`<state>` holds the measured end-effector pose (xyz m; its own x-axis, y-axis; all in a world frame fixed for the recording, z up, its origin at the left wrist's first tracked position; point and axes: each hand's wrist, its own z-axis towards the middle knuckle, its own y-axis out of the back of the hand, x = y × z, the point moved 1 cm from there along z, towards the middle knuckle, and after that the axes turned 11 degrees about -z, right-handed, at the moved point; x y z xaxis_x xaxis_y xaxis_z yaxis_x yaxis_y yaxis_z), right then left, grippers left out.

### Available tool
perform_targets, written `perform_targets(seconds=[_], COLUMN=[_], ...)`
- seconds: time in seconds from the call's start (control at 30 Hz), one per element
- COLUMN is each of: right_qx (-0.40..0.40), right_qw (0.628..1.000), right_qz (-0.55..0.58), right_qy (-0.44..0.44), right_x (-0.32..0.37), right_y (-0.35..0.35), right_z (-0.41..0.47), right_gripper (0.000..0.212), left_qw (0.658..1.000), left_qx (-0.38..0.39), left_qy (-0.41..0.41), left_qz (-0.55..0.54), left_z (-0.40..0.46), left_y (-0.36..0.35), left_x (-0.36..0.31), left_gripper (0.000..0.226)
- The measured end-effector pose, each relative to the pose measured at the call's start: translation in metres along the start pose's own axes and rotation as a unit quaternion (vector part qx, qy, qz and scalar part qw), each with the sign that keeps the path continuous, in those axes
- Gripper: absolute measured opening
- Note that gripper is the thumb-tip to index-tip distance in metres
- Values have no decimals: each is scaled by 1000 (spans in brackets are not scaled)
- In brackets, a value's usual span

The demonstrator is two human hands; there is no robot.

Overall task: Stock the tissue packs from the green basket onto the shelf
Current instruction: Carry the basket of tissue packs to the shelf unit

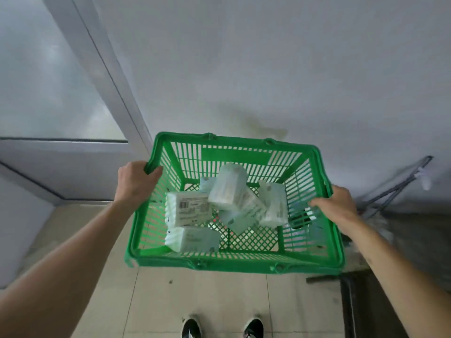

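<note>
- Two hands carry the load: the left hand (136,181) is clamped over the far-left corner of the rim of the green basket (234,263), and the right hand (338,207) is closed over the rim on the right side. The hands are well apart, one on each side.
- Location of the work items: the tissue packs (230,189) all lie inside the basket, which is held in the air above a tiled floor (200,296) and in front of a plain wall (268,69). No shelf is in view.
- Risk 1, tilt: the basket sits skewed in the frame. If one side drops further, the loose packs are likely to slide to the low wall and shift the balance.
- Risk 2, grip: both holds are on the rim, not on handles. A slip at either hand would probably tip the basket and spill the contents.
- Risk 3, footing: a dark metal frame (395,189) leans against the wall at the right, near the right hand. The basket or a foot could catch it.
- Count, basket: one.
- Count, packs: about six are distinguishable; they overlap and are blurred, so the exact total cannot be confirmed.
- Count, shoes (191,328): two, at the bottom edge.
- Stocked items: none, judging from the present state.
</note>
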<state>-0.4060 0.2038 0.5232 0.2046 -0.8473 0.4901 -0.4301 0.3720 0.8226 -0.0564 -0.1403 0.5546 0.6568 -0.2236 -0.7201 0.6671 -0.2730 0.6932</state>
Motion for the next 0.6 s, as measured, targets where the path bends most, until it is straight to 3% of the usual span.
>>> perform_targets(seconds=[0.23, 0.6], right_qx=[-26, -130], right_qw=[998, 978], right_qz=[60, 128], right_qy=[6, -102], right_x=[31, -18], right_y=[148, 279], right_z=[-30, -148], right_gripper=[32, 36], left_qw=[998, 980], left_qx=[-1, 130], left_qy=[-33, -121], left_qz=[-47, -94], left_z=[1, -8], left_y=[65, 70], left_x=[-157, -296], left_gripper=[42, 53])
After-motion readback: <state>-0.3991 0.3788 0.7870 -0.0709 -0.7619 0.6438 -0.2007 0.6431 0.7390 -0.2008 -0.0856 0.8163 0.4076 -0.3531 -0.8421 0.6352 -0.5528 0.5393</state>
